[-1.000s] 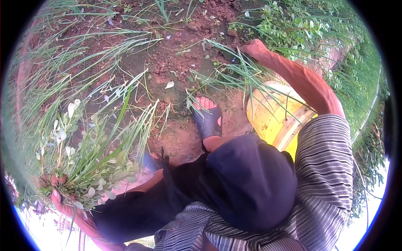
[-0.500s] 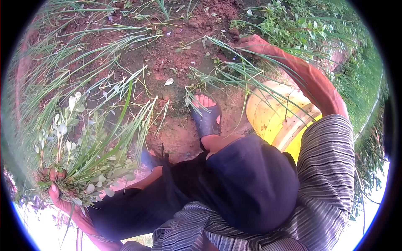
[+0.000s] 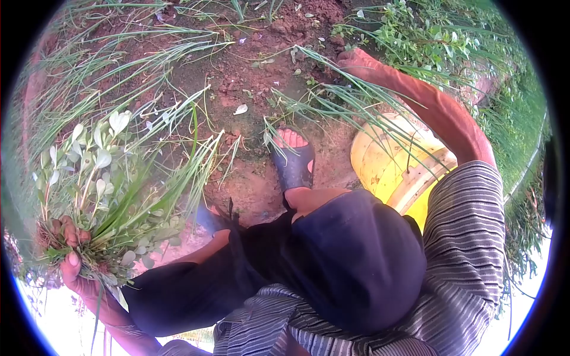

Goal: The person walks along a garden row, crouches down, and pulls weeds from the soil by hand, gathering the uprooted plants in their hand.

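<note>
At the lower left, my left hand [image 3: 74, 252] is wrapped round a thick bunch of uprooted leafy plants [image 3: 98, 196], with roots and soil at its fingers. My right hand [image 3: 358, 64] reaches to the soil at the upper right, beside long green onion-like leaves [image 3: 338, 98] and a low leafy patch [image 3: 415, 38]. Its fingers are curled down and closed; whatever they hold, if anything, is too small to make out.
A yellow container [image 3: 389, 160] stands below my right forearm. My sandalled foot [image 3: 292, 160] rests on reddish soil [image 3: 249, 178] in the middle. Rows of green stalks [image 3: 119, 77] lean over the soil at the left.
My left hand has shifted slightly left and up with the bunch. My right hand has moved a little up from where it was a second ago, staying near the soil.
</note>
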Motion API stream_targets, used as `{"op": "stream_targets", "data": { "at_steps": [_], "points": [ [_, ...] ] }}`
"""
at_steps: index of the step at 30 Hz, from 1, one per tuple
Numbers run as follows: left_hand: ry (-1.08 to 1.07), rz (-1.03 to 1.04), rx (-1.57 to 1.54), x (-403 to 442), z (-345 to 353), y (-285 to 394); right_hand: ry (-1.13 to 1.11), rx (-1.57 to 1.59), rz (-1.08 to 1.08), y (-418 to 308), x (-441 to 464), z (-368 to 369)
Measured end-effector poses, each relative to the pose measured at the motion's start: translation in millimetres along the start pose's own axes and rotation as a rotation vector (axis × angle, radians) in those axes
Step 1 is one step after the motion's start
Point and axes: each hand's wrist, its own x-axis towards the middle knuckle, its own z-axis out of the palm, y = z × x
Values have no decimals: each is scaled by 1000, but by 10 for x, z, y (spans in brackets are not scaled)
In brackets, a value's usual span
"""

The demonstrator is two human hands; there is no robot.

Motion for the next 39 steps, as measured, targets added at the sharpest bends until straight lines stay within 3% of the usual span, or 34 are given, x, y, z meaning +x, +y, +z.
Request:
{"op": "stream_targets", "data": {
  "at_steps": [3, 4, 6, 10, 11, 15, 18, 19, 30, 34, 39],
  "points": [
    [-28, 50, 8, 11, 144, 76, 2, 35, 36, -52, 35, 61],
    [-37, 50, 3, 12, 147, 72, 10, 70, 137, -85, 28, 86],
    [-142, 29, -14, 95, 183, 92, -12, -176, 27, -182, -21, 80],
    [-68, -7, -27, 35, 480, 94, 10, -130, -99, -34, 12, 243],
    [-63, -39, -42, 19, 445, 37, -30, -265, -185, 55, 39, 330],
    [-38, -81, -41, 35, 453, 53, 92, -134, -101, -52, 52, 418],
    [-32, -95, -47, 3, 398, 2, 227, -278, -152, 83, 117, 629],
    [-29, -108, -54, -9, 380, -10, 205, -275, -24, -178, -8, 501],
    [-29, -147, -47, -21, 362, 27, 9, -564, -165, -272, 15, 339],
    [-38, -160, -57, -58, 308, -60, 89, -558, -203, -237, 54, 351],
    [-6, -148, -3, -60, 353, -28, -12, -694, -149, -309, 65, 321]
  ]
}}
